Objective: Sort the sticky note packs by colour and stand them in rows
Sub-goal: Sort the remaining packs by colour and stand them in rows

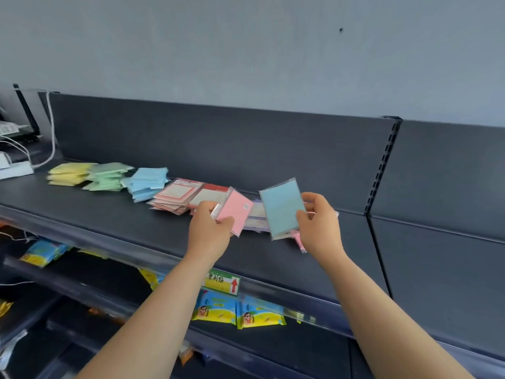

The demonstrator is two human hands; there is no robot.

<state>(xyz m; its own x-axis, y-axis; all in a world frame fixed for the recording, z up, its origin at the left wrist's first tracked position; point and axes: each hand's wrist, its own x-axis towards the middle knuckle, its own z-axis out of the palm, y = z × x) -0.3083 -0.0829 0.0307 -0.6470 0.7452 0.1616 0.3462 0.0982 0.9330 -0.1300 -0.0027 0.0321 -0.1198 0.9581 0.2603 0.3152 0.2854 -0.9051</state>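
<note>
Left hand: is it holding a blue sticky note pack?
No, the left hand grips a pink pack; the blue pack is pinched by the right hand.

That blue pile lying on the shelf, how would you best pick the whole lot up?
Probably from the front, pinching the blue pile top and bottom at its near edge. It lies flat and loosely fanned, so squeezing it together should keep it from sliding apart. The green pile and red-bordered pile crowd its sides, and the back panel closes off the rear.
</note>
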